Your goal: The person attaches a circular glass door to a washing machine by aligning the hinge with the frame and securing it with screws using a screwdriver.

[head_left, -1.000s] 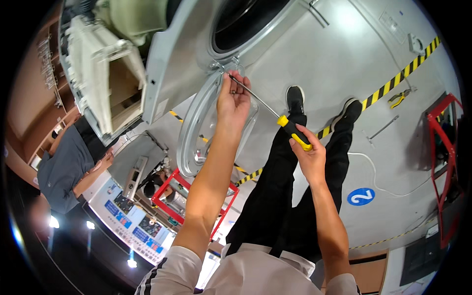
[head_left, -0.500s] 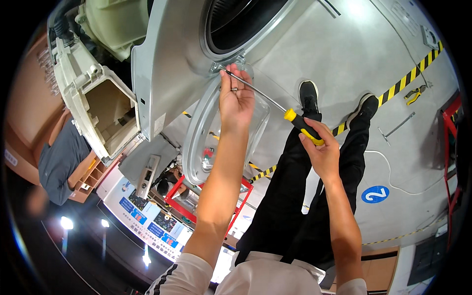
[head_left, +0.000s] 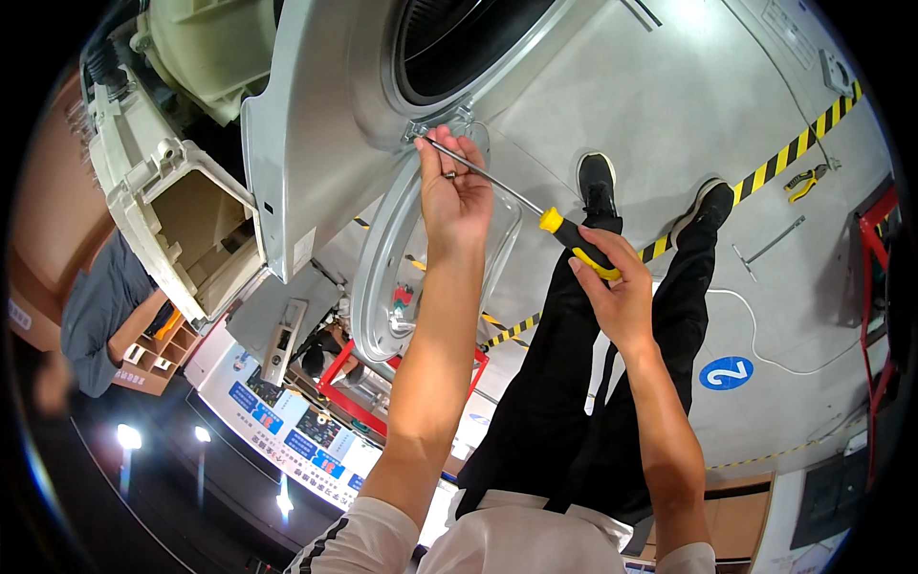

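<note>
Running from 5 o'clock up to 11 o'clock, long steel-shafted screwdriver with yellow-and-black handle [head_left: 535, 206]: tip seated at hinge bracket [head_left: 432, 129] of grey metal washing-machine front panel [head_left: 325, 143].
Right hand [head_left: 612, 282]: grip clenched on the handle, driving.
Left hand [head_left: 454, 187]: fingers pinching shaft near tip, steadying.
Round glass door [head_left: 402, 277]: hanging open at 7 o'clock.

Grey floor [head_left: 669, 105] under the washing machine.
On it: striped tape [head_left: 803, 143], yellow pliers [head_left: 806, 179], a white cable [head_left: 765, 330], a blue round sticker [head_left: 726, 372].
</note>
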A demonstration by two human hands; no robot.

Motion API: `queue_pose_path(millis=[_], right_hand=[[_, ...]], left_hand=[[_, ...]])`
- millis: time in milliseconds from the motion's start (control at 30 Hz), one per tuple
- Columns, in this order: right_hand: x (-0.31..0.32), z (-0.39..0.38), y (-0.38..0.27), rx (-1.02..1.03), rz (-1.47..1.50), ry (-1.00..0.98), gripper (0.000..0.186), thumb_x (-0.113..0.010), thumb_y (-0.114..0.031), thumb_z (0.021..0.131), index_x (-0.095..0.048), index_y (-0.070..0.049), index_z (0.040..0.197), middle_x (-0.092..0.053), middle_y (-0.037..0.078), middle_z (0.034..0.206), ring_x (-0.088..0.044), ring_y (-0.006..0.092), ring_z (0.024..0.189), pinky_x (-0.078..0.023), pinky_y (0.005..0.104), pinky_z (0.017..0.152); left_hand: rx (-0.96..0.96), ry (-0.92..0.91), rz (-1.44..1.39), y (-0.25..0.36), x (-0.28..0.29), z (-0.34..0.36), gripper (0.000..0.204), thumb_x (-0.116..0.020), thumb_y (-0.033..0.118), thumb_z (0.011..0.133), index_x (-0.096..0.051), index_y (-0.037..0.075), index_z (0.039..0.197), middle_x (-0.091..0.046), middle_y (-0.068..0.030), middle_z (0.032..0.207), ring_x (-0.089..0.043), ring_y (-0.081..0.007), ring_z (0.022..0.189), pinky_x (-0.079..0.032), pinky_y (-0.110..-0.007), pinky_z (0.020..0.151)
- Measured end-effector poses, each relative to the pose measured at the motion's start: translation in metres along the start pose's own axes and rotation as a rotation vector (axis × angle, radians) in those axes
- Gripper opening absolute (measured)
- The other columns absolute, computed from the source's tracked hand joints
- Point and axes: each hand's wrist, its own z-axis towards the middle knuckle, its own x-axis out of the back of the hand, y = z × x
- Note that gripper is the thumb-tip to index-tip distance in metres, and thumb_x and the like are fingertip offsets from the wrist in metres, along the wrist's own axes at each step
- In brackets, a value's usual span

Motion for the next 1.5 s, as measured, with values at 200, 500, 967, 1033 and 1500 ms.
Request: queue_pose_path(millis=[200, 500, 967, 1033, 1500], right_hand=[[-0.003, -0.001, -0.005, -0.023, -0.061, 0.013, 0.031, -0.067, 0.003, 0.074, -0.061, 0.0, 0.105, -0.062, 0.012, 0.102, -0.061, 0.0228, 0.092, -0.046, 0.0274, 0.081], [-0.015, -0.008, -0.002, -0.226, 0.139, -0.004, 0.031, -0.065, 0.001, 0.079, -0.058, 0.002, 0.109, -0.057, 0.009, 0.096, -0.057, 0.0147, 0.083, -0.046, 0.0232, 0.073], [-0.006, -0.017, -0.005, -0.563, 0.424, -0.053, 0.027, -0.058, -0.021, 0.089, -0.052, 0.003, 0.1, -0.057, 0.005, 0.065, -0.053, 0.0087, 0.051, -0.04, 0.0208, 0.047], [0.003, -0.016, -0.004, -0.639, 0.4, -0.142, 0.032, -0.058, -0.025, 0.09, -0.053, 0.003, 0.102, -0.057, 0.006, 0.065, -0.052, 0.0082, 0.05, -0.04, 0.0206, 0.046], [0.005, -0.008, -0.016, -0.764, 0.417, -0.106, 0.06, -0.04, -0.053, 0.091, -0.057, 0.004, 0.088, -0.046, 0.003, 0.049, -0.042, 0.0093, 0.04, -0.032, 0.0213, 0.04]], left_hand=[[0.005, 0.012, -0.009, 0.002, 0.002, 0.002, 0.022, -0.057, 0.024, 0.089, -0.057, 0.002, 0.093, -0.065, -0.0029, 0.088, -0.06, -0.0102, 0.077, -0.054, -0.029, 0.075], [0.07, -0.133, 0.111, 0.002, 0.018, -0.015, 0.019, -0.057, 0.017, 0.089, -0.057, 0.001, 0.1, -0.061, -0.0064, 0.095, -0.058, -0.0151, 0.089, -0.049, -0.032, 0.088], [0.182, -0.232, 0.234, 0.002, 0.031, -0.016, 0.02, -0.059, 0.015, 0.088, -0.057, 0.003, 0.103, -0.057, -0.0039, 0.09, -0.054, -0.0144, 0.084, -0.046, -0.029, 0.084], [0.208, -0.303, 0.227, 0.006, 0.024, -0.02, 0.02, -0.06, 0.016, 0.088, -0.057, 0.003, 0.102, -0.056, -0.0028, 0.087, -0.053, -0.0134, 0.081, -0.045, -0.028, 0.082], [0.125, -0.307, 0.391, 0.004, 0.03, -0.018, 0.023, -0.062, 0.021, 0.087, -0.058, 0.002, 0.1, -0.056, -0.003, 0.086, -0.052, -0.0116, 0.079, -0.044, -0.027, 0.077]])
